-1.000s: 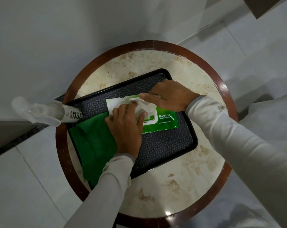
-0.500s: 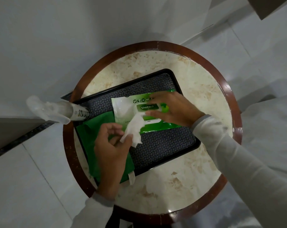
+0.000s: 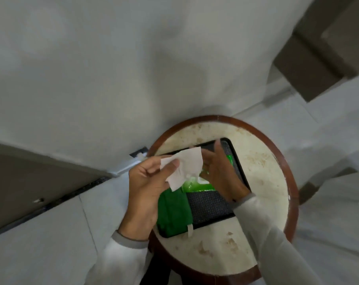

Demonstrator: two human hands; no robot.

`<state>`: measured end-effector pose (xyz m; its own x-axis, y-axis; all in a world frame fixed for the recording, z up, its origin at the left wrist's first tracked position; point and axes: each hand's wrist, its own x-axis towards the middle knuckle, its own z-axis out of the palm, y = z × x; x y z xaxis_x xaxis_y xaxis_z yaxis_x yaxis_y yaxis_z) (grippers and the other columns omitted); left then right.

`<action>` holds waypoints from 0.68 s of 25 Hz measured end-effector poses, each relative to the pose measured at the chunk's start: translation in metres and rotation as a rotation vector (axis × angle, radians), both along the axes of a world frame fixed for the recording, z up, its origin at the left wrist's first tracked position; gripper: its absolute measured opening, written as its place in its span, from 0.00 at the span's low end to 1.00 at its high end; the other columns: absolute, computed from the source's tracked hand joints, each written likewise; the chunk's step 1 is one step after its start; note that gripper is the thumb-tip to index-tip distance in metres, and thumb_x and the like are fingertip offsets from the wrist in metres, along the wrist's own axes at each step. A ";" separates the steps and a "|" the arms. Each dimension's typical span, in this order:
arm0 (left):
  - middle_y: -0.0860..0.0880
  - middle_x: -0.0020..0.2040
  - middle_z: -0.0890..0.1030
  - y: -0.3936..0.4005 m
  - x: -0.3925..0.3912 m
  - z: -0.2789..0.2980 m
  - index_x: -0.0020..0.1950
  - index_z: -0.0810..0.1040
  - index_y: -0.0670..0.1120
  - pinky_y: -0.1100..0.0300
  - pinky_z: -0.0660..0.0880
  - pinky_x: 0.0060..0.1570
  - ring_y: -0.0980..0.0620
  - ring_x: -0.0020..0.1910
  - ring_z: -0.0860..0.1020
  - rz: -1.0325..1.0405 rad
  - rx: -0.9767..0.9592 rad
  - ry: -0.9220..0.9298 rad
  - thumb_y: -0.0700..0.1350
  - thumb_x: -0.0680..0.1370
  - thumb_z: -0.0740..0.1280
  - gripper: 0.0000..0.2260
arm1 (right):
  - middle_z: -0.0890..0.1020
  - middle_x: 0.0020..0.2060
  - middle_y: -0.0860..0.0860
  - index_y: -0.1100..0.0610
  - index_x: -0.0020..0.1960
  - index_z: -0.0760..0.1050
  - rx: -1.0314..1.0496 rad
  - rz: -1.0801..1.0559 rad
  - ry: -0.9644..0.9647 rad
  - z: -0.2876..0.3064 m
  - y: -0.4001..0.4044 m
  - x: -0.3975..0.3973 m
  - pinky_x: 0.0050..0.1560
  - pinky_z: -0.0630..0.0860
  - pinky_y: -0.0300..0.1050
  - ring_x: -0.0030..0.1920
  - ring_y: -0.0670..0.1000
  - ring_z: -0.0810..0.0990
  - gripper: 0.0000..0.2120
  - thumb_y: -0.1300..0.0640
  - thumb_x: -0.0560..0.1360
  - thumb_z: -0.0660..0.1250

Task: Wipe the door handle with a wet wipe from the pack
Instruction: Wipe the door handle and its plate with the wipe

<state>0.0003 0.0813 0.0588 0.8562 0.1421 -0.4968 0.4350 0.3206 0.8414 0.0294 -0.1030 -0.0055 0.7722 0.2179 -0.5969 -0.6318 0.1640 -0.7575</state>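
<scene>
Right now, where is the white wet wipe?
Centre of the head view, pinched in the left hand, the white wet wipe hangs above the green wipe pack on the black tray.

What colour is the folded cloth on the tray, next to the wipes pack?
Dark green cloth, plain, lying on the tray's left end; only the head view shows it.

A: Item one, walls?

B: A plain white wall (image 3: 112,68) ahead of me, matte, softly lit, blurred.

A: Floor?

B: Pale floor tiles (image 3: 40,243), thin grout lines, a dark threshold strip (image 3: 71,194) running diagonally at my left.

A: Furniture?

B: One round table (image 3: 263,161) below me: mottled cream stone top, reddish-brown wood rim. A brown panel (image 3: 322,48) upper right; I cannot tell what it is.
</scene>
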 end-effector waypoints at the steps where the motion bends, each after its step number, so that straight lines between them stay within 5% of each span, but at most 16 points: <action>1: 0.44 0.46 0.91 0.014 0.002 0.030 0.49 0.88 0.41 0.56 0.87 0.42 0.45 0.47 0.88 0.019 0.027 -0.033 0.35 0.74 0.77 0.06 | 0.83 0.68 0.59 0.60 0.70 0.79 0.184 -0.043 0.013 0.029 0.021 -0.003 0.68 0.80 0.54 0.67 0.57 0.82 0.37 0.31 0.77 0.59; 5: 0.46 0.42 0.90 0.082 -0.008 0.133 0.46 0.87 0.41 0.62 0.85 0.31 0.50 0.38 0.88 0.079 0.060 -0.170 0.35 0.70 0.77 0.06 | 0.87 0.60 0.59 0.62 0.61 0.85 0.414 0.004 -0.223 0.148 0.110 -0.014 0.56 0.85 0.43 0.60 0.55 0.87 0.18 0.49 0.80 0.70; 8: 0.43 0.41 0.90 0.147 -0.022 0.188 0.44 0.87 0.40 0.65 0.84 0.30 0.50 0.36 0.88 0.207 0.032 -0.240 0.36 0.70 0.77 0.04 | 0.86 0.60 0.62 0.69 0.61 0.82 0.432 0.001 -0.294 0.208 0.178 -0.007 0.53 0.87 0.46 0.59 0.58 0.86 0.18 0.55 0.81 0.66; 11: 0.47 0.34 0.88 0.215 -0.028 0.215 0.41 0.86 0.43 0.65 0.85 0.29 0.46 0.36 0.85 0.272 0.144 -0.278 0.29 0.72 0.77 0.09 | 0.88 0.57 0.62 0.65 0.59 0.84 0.498 0.021 -0.312 0.253 0.241 -0.005 0.51 0.88 0.47 0.55 0.56 0.88 0.15 0.57 0.79 0.66; 13: 0.49 0.35 0.88 0.270 -0.037 0.226 0.41 0.85 0.44 0.62 0.87 0.36 0.45 0.39 0.85 0.282 0.388 -0.375 0.27 0.74 0.78 0.13 | 0.89 0.54 0.60 0.61 0.55 0.87 0.437 0.015 -0.328 0.269 0.290 -0.011 0.48 0.89 0.47 0.53 0.55 0.89 0.13 0.57 0.76 0.68; 15: 0.53 0.42 0.89 0.337 -0.051 0.246 0.44 0.85 0.48 0.66 0.84 0.49 0.55 0.44 0.86 0.288 0.811 -0.623 0.37 0.77 0.81 0.09 | 0.89 0.51 0.58 0.58 0.54 0.88 0.296 -0.047 -0.313 0.272 0.337 -0.024 0.43 0.88 0.46 0.52 0.57 0.87 0.14 0.54 0.73 0.70; 17: 0.53 0.51 0.85 0.415 -0.059 0.273 0.52 0.84 0.50 0.75 0.73 0.62 0.61 0.54 0.81 0.349 1.266 -0.968 0.47 0.82 0.74 0.02 | 0.88 0.52 0.59 0.55 0.55 0.88 0.124 -0.145 -0.351 0.271 0.387 -0.042 0.39 0.85 0.44 0.52 0.56 0.85 0.14 0.51 0.73 0.72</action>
